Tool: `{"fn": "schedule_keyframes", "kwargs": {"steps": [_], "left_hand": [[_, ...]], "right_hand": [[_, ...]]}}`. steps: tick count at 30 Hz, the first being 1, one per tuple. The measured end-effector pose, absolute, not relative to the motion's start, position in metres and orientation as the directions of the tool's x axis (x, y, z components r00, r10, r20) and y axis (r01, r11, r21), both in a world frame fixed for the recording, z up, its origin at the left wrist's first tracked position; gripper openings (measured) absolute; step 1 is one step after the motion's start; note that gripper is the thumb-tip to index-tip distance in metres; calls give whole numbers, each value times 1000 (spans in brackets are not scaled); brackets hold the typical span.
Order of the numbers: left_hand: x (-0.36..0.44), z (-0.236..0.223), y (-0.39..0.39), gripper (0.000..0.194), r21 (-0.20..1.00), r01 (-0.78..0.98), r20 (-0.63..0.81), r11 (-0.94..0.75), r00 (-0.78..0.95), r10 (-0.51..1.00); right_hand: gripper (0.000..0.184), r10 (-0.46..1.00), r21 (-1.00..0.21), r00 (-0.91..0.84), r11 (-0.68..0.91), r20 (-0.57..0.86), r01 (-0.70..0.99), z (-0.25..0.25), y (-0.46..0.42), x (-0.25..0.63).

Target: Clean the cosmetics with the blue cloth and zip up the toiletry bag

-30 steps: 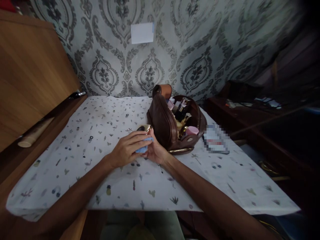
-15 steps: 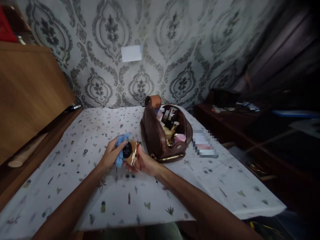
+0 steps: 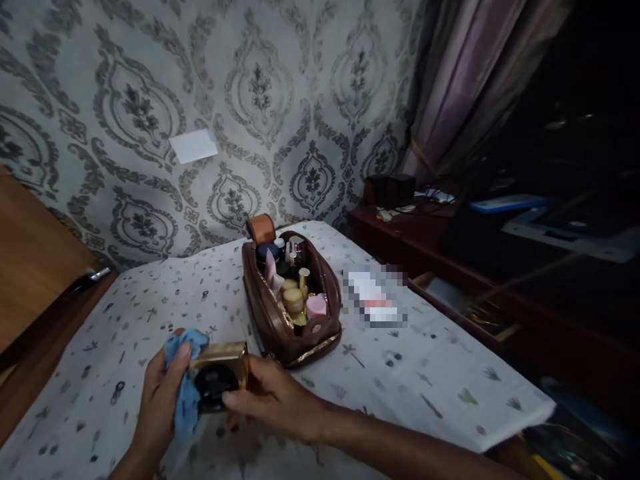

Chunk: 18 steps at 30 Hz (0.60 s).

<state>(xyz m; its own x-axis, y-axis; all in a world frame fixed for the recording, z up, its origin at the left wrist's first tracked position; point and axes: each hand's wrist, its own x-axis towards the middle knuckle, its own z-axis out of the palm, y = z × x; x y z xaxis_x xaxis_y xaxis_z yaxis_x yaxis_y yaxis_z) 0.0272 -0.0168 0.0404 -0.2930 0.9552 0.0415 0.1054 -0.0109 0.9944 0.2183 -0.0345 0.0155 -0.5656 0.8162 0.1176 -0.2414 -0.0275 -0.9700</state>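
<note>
My left hand point(image 3: 163, 393) is closed on a crumpled blue cloth point(image 3: 187, 407), which presses against the left side of a boxy gold item that looks like a perfume bottle point(image 3: 227, 353). A round black patch covers much of its near face. Gripping the bottle's right end is my right hand point(image 3: 285, 403), thumb on the near face and fingers behind, partly hidden. Just beyond the hands stands an open brown toiletry bag point(image 3: 265, 320). Inside it are small jars, bottles and tubes, among them a yellow-lidded jar point(image 3: 293, 299) and a pink-lidded pot point(image 3: 316, 307).
A patterned white cloth point(image 3: 420, 373) covers the table. Right of the bag lies a blurred-out flat item point(image 3: 375, 297). A wooden panel point(image 3: 40, 267) bounds the left side. Beyond the table's right edge are a dark red cabinet point(image 3: 400, 240) and an open drawer point(image 3: 460, 307).
The view has swung right, so the bag and hands appear further left. The bottle has been turned and its black face now points more toward me. Both hands keep their holds.
</note>
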Motion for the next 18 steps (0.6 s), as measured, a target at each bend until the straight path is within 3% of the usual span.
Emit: {"fn": "schedule_keyframes", "kwargs": {"steps": [4, 10, 15, 18], "left_hand": [[25, 34, -12, 37, 984, 170, 69, -49, -118, 991], [31, 41, 11, 47, 951, 162, 177, -264, 415, 892], [43, 45, -8, 52, 975, 50, 174, -217, 439, 882], [42, 44, -12, 48, 983, 43, 144, -179, 426, 893]], "right_hand": [[45, 817, -978, -546, 96, 184, -184, 14, -39, 241], [48, 813, -980, -550, 119, 190, -161, 5, -41, 253], [50, 774, -944, -543, 227, 324, -240, -4, -39, 250], [37, 812, -946, -494, 217, 312, -241, -2, -43, 250]]}}
